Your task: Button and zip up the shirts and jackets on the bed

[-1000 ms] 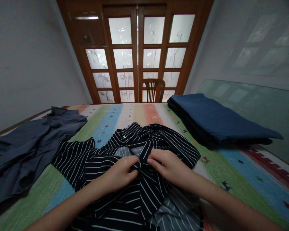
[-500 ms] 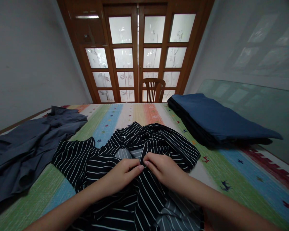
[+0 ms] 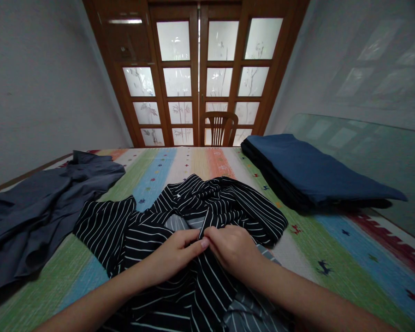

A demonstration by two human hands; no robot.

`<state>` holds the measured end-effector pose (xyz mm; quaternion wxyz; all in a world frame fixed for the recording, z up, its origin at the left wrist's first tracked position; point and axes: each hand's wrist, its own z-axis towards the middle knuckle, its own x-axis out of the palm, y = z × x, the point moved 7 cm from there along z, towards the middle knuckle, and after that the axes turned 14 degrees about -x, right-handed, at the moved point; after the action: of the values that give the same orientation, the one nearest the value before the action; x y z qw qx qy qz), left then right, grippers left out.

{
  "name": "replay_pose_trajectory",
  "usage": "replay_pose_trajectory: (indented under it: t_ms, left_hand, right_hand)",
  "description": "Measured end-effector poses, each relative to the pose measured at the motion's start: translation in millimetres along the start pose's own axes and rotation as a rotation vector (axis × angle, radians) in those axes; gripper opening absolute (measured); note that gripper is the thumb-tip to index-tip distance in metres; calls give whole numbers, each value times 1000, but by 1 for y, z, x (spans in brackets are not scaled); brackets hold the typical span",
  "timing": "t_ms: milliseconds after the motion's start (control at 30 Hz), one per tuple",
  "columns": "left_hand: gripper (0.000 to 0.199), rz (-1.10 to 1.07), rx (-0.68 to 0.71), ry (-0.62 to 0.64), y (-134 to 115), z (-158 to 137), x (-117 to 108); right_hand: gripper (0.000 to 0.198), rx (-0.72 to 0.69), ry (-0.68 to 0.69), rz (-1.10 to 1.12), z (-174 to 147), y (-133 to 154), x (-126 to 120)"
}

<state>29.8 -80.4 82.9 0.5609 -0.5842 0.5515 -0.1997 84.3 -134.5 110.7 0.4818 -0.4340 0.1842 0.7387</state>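
Observation:
A black shirt with white stripes (image 3: 152, 235) lies crumpled in front of me, its collar toward the far side and one short sleeve spread to the left. My left hand (image 3: 183, 249) pinches the shirt's front edge between thumb and fingers. Right beside it, my right hand (image 3: 230, 246) is closed on the same edge, its fingers curled under and partly hidden. The two hands touch at the thumb and fingertips. Paler grey inner fabric shows at the neck opening and below my right hand.
To the left lies a dark grey garment (image 3: 55, 203), loosely spread. A stack of folded dark clothes (image 3: 318, 170), blue on top, sits on the right. Under everything is a striped, colourful tablecloth (image 3: 346, 263). Beyond the table stand a wooden chair (image 3: 218, 124) and glass-paned doors (image 3: 178, 83).
My right hand has turned, its knuckles rolling over, and has shifted slightly toward me and closer to my left hand. My left hand and the shirt have hardly moved.

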Motion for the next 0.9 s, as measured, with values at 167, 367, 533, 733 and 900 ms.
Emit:
replay_pose_trajectory:
  t_ms: [167,367,533,733,900]
  left_hand:
    - [32,34,18,-10,3,2,-1]
    - [35,69,27,22,0,0,0]
    - [40,2,74,116,2,-1,6]
    - [50,-76,44,253,7,-5,13]
    - [49,80,103,317,-5,-17,8]
  right_hand:
    - [40,50,7,-16,-2,-2,1]
    - [40,22,-1,31,-3,-1,2]
    - [39,-42,-52,98,-2,7,-1]
    - [39,-86,-57,87,-3,1,-1]
    - [39,88,68,-153,-7,-36,2]
